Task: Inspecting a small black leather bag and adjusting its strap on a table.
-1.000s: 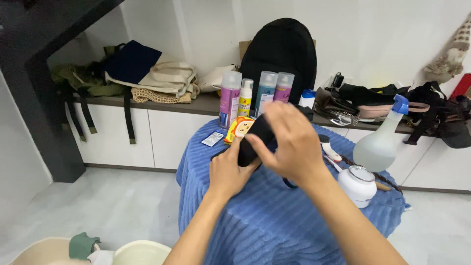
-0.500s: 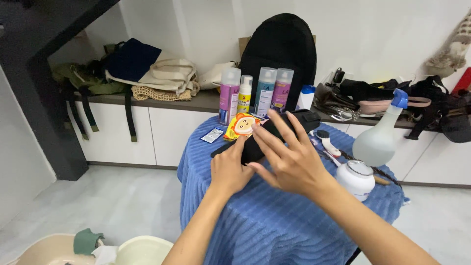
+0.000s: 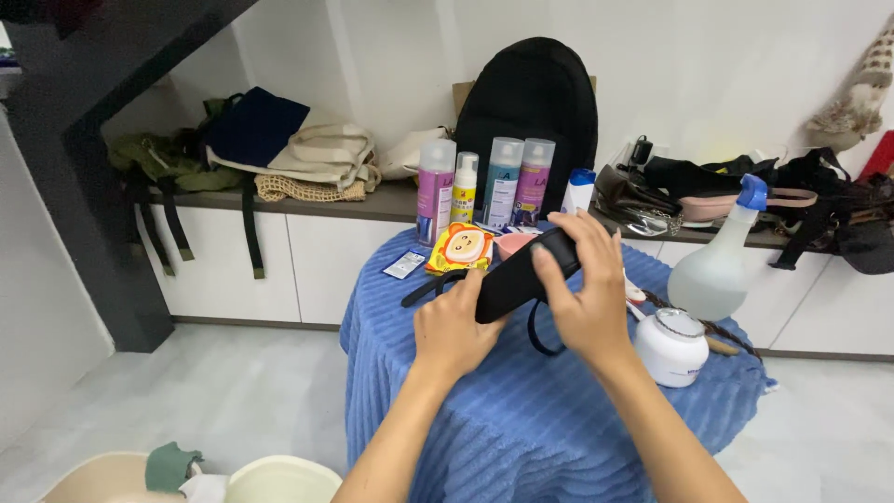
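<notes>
Both my hands hold a long black pouch (image 3: 526,272) above a small table draped in a blue ribbed cloth (image 3: 521,410). My left hand (image 3: 453,328) grips its lower near end from underneath. My right hand (image 3: 582,289) wraps over its upper far end, fingers curled on top. A thin black strap (image 3: 538,335) dangles in a loop below the pouch. The pouch tilts up to the right.
On the table stand several spray cans and bottles (image 3: 484,186), an orange cartoon packet (image 3: 461,250), a white jar (image 3: 672,346) and a clear spray bottle with blue nozzle (image 3: 722,256). A black backpack (image 3: 531,107) and bags crowd the shelf behind. Beige basins (image 3: 279,480) sit on the floor.
My right hand has gone from covering the pouch with spread fingers to gripping its far end. The pouch now shows, tilted up to the right.
</notes>
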